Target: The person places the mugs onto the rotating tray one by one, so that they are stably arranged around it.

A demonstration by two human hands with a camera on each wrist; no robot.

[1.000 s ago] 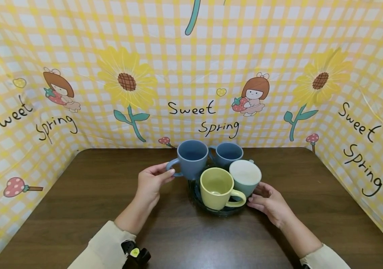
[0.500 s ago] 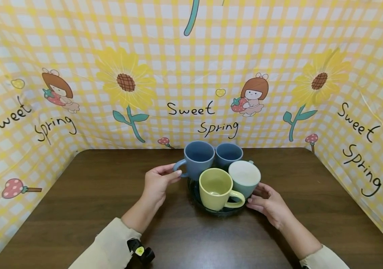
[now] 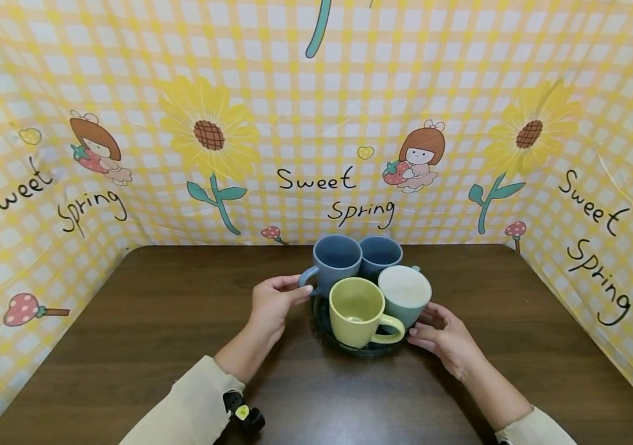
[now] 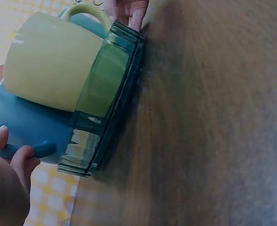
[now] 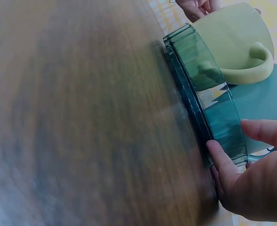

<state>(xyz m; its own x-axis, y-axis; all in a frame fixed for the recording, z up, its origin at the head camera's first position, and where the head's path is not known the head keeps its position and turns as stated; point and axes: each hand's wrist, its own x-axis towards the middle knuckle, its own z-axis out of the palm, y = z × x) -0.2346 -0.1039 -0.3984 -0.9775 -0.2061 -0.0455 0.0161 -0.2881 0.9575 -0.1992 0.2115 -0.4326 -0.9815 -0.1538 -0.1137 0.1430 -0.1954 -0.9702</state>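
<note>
My left hand (image 3: 274,303) pinches the handle of a blue mug (image 3: 335,262), which stands upright at the left back of a round, clear green tray (image 3: 363,352). Its lower body sits behind the tray's see-through wall (image 4: 84,146) in the left wrist view. My right hand (image 3: 447,337) holds the tray's right side, fingers at its wall and base (image 5: 202,122). A yellow-green mug (image 3: 355,309) is at the tray's front, handle to the right. Beside it stands a pale green mug (image 3: 405,293), with a second blue mug (image 3: 381,253) behind, partly hidden.
The tray is on a dark brown wooden table (image 3: 144,327), toward its back edge. A yellow checked cloth (image 3: 316,111) with printed flowers and lettering hangs round the back and both sides. A black wrist device (image 3: 244,413) sits on the left sleeve.
My left hand has moved right with the blue mug, bringing it in over the tray and up against the other mugs. The right hand has stayed at the tray's side.
</note>
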